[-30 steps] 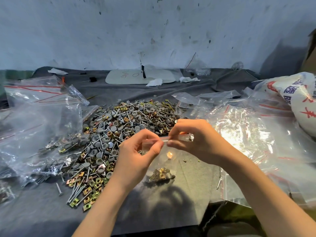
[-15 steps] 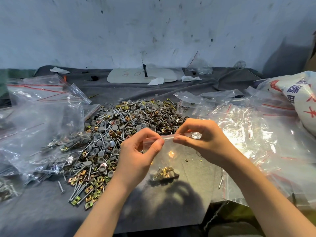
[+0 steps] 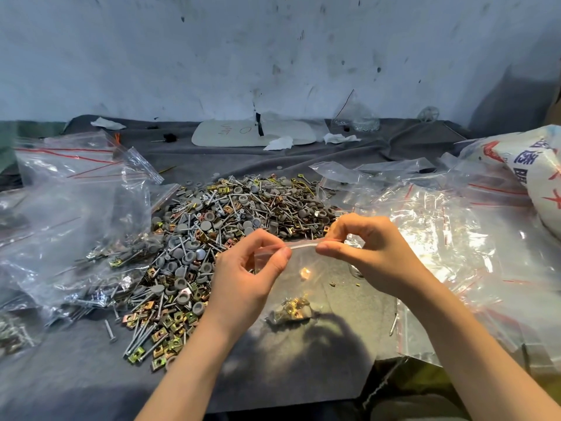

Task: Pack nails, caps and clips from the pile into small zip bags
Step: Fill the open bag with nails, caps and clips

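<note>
Head view: my left hand (image 3: 249, 275) and right hand (image 3: 375, 253) each pinch the top strip of the small zip bag (image 3: 306, 284). It hangs over the cloth (image 3: 91, 375), just beside the pile (image 3: 218, 226), so the clips (image 3: 292, 309) settle low, I think for sealing.

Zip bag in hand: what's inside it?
Yellowish clips clumped at the bottom of the bag; anything else among them cannot be made out. The left hand and right hand hide its top corners.
</note>
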Tool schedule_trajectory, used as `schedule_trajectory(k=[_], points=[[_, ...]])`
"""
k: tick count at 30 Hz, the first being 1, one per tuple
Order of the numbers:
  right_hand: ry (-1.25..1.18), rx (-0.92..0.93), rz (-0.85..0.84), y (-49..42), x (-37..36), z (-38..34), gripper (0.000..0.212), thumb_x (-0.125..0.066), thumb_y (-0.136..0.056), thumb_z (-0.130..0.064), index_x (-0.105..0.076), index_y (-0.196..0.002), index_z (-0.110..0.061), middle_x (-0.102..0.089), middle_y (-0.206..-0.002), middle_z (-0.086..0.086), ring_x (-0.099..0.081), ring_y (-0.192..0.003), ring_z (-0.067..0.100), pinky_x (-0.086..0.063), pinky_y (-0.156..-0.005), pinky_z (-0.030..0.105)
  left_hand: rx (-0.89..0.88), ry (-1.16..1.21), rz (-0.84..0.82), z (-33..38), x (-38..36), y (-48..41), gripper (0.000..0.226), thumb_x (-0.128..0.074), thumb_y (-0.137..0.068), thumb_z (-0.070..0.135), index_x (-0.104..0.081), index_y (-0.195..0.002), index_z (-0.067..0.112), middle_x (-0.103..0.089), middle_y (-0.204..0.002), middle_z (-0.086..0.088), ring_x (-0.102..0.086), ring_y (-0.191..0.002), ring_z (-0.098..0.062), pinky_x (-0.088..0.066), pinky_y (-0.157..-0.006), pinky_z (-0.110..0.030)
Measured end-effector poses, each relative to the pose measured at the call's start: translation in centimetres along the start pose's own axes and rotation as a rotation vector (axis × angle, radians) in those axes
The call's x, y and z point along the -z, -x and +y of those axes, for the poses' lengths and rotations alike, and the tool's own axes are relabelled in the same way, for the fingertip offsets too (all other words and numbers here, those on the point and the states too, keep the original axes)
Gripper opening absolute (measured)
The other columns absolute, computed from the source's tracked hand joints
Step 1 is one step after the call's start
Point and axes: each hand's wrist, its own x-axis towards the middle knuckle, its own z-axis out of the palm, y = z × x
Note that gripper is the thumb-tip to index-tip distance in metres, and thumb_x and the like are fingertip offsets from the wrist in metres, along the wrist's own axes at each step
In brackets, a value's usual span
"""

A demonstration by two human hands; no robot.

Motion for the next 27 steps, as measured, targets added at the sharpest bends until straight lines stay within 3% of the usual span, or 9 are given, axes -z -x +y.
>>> schedule_trajectory(k=[5,8,10,13,16,19,21,24,27], points=[[-0.127,-0.040,0.003,0.0,0.4,0.2,0.017,-0.074,-0.066,-0.029,-0.067,-0.067,-0.013,-0.066,-0.066,-0.004,-0.059,-0.065,0.010,-0.048,-0.065,0.021,0.016,0.030,0.019,-0.1,0.1,0.0,0.005,-0.066,-0.079,0.029,-0.065,-0.077,0.025,-0.066,-0.070,-0.005,-0.062,-0.068,-0.019,-0.049,-0.065,-0.028],[-0.061,-0.001,0.005,0.1,0.6,0.6,0.025,-0.073,-0.070,-0.032,-0.066,-0.068,-0.007,-0.065,-0.068,0.004,-0.058,-0.068,0.021,-0.049,-0.070,0.036,0.016,0.017,0.000,0.0,0.1,0.1,0.007,-0.067,-0.081,0.029,-0.066,-0.078,0.022,-0.068,-0.074,-0.007,-0.063,-0.071,-0.027,-0.051,-0.069,-0.037],[-0.050,0.002,0.018,0.1,0.7,0.7,0.027,-0.072,-0.071,-0.033,-0.067,-0.069,-0.007,-0.065,-0.070,0.007,-0.059,-0.070,0.024,-0.050,-0.071,0.038,0.013,0.035,0.022,0.0,0.3,0.2,0.012,-0.071,-0.085,0.030,-0.070,-0.077,0.021,-0.070,-0.076,-0.004,-0.065,-0.071,-0.021,-0.053,-0.072,-0.035],[-0.111,-0.035,-0.007,0.1,0.8,0.6,0.016,-0.072,-0.071,-0.030,-0.069,-0.076,-0.015,-0.067,-0.073,-0.006,-0.062,-0.071,0.009,-0.049,-0.067,0.021,0.000,0.040,0.053,0.1,0.5,0.2,0.014,-0.064,-0.081,0.032,-0.074,-0.082,0.022,-0.074,-0.078,0.002,-0.067,-0.072,-0.015,-0.055,-0.070,-0.029],[-0.072,-0.012,-0.058,-0.1,0.1,0.3,0.012,-0.072,-0.072,-0.029,-0.071,-0.082,-0.022,-0.067,-0.077,-0.010,-0.062,-0.076,0.007,-0.048,-0.070,0.020,-0.019,0.022,0.031,0.1,0.1,0.2,0.010,-0.065,-0.081,0.026,-0.075,-0.082,0.027,-0.076,-0.080,0.003,-0.070,-0.077,-0.019,-0.056,-0.074,-0.030],[0.008,0.041,-0.042,-0.2,-0.4,-0.1,0.012,-0.070,-0.075,-0.029,-0.069,-0.076,-0.017,-0.060,-0.070,-0.013,-0.054,-0.069,0.000,-0.040,-0.065,0.014,-0.021,-0.007,0.018,0.1,0.3,0.0,0.017,-0.067,-0.083,0.013,-0.075,-0.084,0.028,-0.076,-0.083,0.009,-0.072,-0.083,-0.009,-0.055,-0.077,-0.024],[0.056,0.050,-0.041,-0.3,-0.4,-0.2,0.016,-0.069,-0.076,-0.032,-0.067,-0.074,-0.016,-0.059,-0.070,-0.012,-0.052,-0.068,0.002,-0.040,-0.065,0.019,-0.019,-0.023,-0.013,0.1,0.7,-0.2,0.013,-0.066,-0.082,0.019,-0.076,-0.086,0.025,-0.076,-0.085,0.011,-0.072,-0.085,-0.007,-0.055,-0.079,-0.023],[0.040,0.051,-0.021,-0.5,-0.4,-0.5,0.015,-0.071,-0.072,-0.031,-0.063,-0.068,-0.018,-0.059,-0.067,-0.004,-0.051,-0.065,0.006,-0.040,-0.061,0.023,0.005,-0.037,-0.053,0.0,1.5,-0.4,0.016,-0.062,-0.083,0.025,-0.077,-0.090,0.024,-0.077,-0.088,0.009,-0.072,-0.084,-0.019,-0.057,-0.080,-0.035],[-0.061,0.016,0.000,-0.5,-0.4,-0.2,0.023,-0.075,-0.066,-0.026,-0.062,-0.065,-0.007,-0.061,-0.068,0.015,-0.052,-0.064,0.016,-0.042,-0.059,0.028,0.027,-0.026,-0.066,-0.1,1.9,-0.4,0.019,-0.060,-0.082,0.030,-0.077,-0.090,0.026,-0.077,-0.088,0.008,-0.072,-0.086,-0.018,-0.057,-0.082,-0.035]])
